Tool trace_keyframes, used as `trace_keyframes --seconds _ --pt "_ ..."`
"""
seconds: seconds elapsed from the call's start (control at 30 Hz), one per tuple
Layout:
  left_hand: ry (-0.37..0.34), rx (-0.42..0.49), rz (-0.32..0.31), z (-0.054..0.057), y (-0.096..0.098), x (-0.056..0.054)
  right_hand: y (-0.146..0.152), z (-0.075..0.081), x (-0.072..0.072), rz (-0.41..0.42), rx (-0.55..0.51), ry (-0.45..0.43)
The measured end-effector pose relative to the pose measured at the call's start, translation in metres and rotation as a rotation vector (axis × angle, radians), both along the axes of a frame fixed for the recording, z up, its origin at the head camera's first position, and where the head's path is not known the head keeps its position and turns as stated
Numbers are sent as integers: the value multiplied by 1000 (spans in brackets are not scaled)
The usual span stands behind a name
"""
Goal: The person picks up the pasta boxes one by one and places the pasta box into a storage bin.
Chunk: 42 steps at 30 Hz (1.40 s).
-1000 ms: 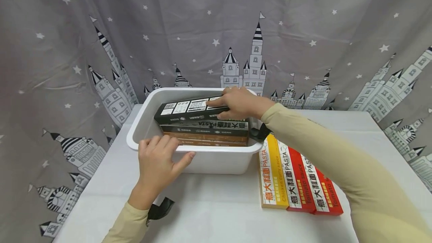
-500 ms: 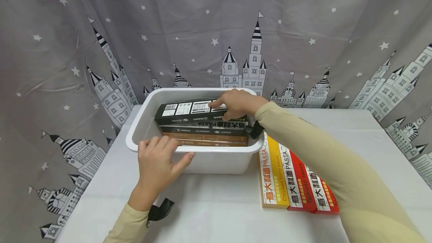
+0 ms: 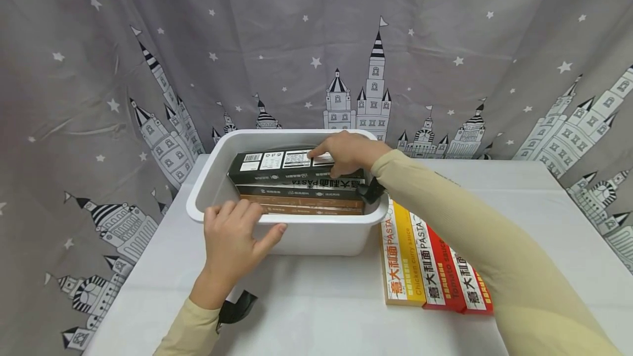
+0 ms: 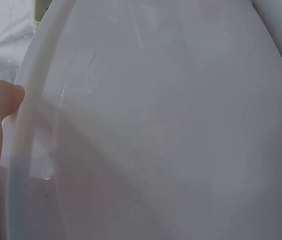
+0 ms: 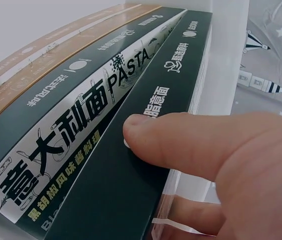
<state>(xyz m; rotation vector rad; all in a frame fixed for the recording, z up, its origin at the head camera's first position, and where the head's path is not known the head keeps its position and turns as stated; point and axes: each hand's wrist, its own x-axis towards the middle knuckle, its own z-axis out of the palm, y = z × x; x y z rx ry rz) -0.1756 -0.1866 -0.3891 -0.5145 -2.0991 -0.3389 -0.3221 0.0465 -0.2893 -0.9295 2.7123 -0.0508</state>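
Note:
A white plastic bin stands on the table. My left hand grips its near rim, fingers over the edge and thumb along the outside; the left wrist view shows the thumb at the rim and the bin's wall. Inside the bin, my right hand holds a black pasta box toward its right end, with the thumb against its narrow side. That box lies slanted along the back. In front of it sit another black pasta box and brown boxes, standing on edge.
To the right of the bin, a yellow pasta box and red pasta boxes lie side by side on the white table, partly under my right sleeve. A grey castle-print curtain hangs behind the table.
My right hand has lowered slightly, and the black pasta box has settled a little deeper at the back of the bin. The left hand stays on the rim.

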Motion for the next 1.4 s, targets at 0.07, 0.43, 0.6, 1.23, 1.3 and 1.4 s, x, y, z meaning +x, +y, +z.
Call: trace_keyframes --seconds 0.07,0.43,0.6,1.23,1.3,1.4 --pt "2 1 -1 0 0 0 0 -1 0 -4 5 20" --pt "-14 7 -3 -1 1 -2 -9 -4 8 -25 94 118" --pt "-8 2 -5 -1 1 -2 -6 5 11 -46 104 130" --pt "-13 -10 9 0 -2 -1 112 36 44 -70 30 418" --pt "-10 -13 11 0 -3 0 131 28 53 -101 39 415" --pt "2 -13 9 -1 -2 -1 160 16 67 -138 61 411"
